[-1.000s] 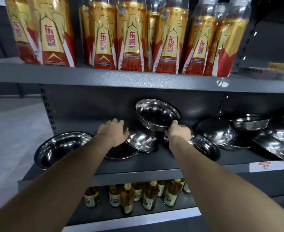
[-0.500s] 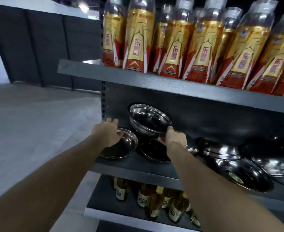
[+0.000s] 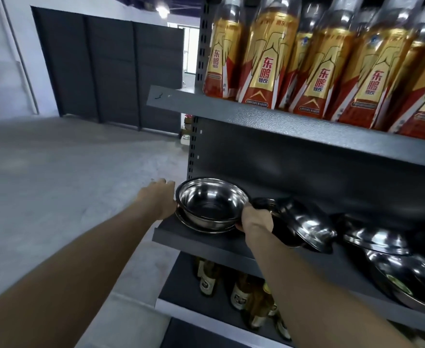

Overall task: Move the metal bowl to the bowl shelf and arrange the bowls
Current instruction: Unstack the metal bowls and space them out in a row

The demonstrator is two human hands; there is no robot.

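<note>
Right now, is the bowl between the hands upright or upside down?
Upright: the top bowl shows its open, empty inside, nested in another bowl.

We see the shiny metal bowl (image 3: pixel 211 205) upright w/ its mouth tipped toward us, nested in a wider bowl (image 3: pixel 204 226) at the left end of the grey bowl shelf (image 3: pixel 194 241), other steel bowls (image 3: pixel 306 227) jumbled to its right.
</note>
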